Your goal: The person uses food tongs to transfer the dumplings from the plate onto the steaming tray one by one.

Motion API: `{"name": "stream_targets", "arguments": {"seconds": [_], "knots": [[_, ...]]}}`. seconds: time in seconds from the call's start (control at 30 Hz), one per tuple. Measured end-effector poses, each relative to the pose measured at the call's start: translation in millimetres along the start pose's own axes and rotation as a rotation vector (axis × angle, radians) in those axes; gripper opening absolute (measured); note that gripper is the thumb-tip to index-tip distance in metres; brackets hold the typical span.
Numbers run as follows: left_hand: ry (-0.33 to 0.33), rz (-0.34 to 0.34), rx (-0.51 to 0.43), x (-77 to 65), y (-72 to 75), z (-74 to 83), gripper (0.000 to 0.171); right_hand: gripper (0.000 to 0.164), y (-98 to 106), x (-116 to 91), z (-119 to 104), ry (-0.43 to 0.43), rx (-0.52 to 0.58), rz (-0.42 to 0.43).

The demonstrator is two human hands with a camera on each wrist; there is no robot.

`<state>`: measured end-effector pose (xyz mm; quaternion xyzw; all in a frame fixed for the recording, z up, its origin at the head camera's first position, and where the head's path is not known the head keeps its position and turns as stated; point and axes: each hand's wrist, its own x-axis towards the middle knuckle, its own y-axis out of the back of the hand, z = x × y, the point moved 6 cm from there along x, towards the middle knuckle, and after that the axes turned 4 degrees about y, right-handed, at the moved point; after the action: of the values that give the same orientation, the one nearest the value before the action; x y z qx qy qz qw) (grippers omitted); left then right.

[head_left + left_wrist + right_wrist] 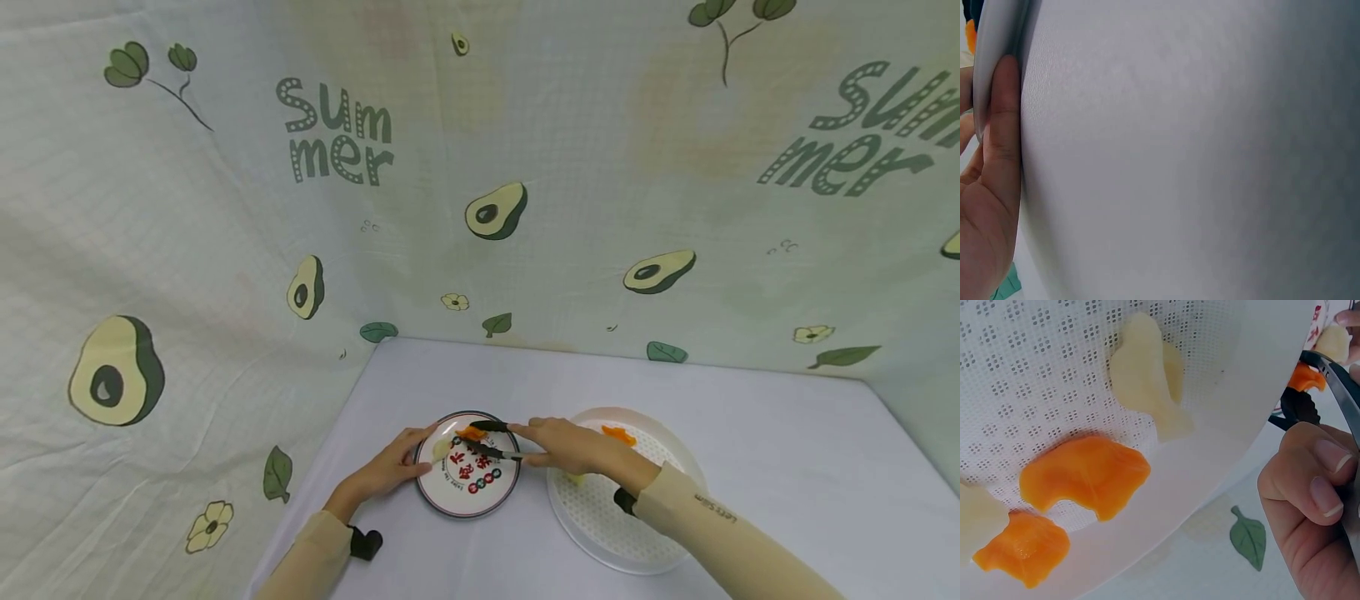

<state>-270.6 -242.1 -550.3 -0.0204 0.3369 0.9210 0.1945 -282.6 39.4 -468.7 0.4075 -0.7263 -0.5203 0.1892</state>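
My left hand (392,460) grips the left rim of a round white plate (457,502) with red print and a dark edge. In the left wrist view one finger lies under the plate's rim (999,37). My right hand (564,445) holds metal tongs (512,456) with black tips, which reach over the plate. Between the tips is an orange slice (472,433), also seen in the right wrist view; whether the tips pinch it I cannot tell. Beside it on the plate is a pale slice (442,450), close to the left fingers.
Right of the plate, under my right forearm, stands a round white perforated tray (626,533). In it lie orange slices (1088,475) and pale slices (1141,369). A white cloth covers the table (420,375); a printed curtain (570,167) hangs behind and at the left.
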Motion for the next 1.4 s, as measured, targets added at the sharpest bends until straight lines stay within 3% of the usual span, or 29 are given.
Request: {"name": "stream_targets", "arguments": {"seconds": [0.47, 0.93, 1.4], "knots": [[0.010, 0.006, -0.004, 2.0, 0.1, 1.4, 0.070, 0.058, 0.9, -9.7, 6.5, -0.005, 0.094, -0.010], [0.015, 0.001, -0.013, 2.7, -2.5, -0.3, 0.070, 0.059, 9.1, -18.2, 7.6, 0.009, 0.089, -0.010], [0.029, 0.003, -0.015, 2.2, -0.5, -1.2, 0.070, 0.064, 30.3, -59.2, 7.2, 0.029, 0.119, 0.051]]}}
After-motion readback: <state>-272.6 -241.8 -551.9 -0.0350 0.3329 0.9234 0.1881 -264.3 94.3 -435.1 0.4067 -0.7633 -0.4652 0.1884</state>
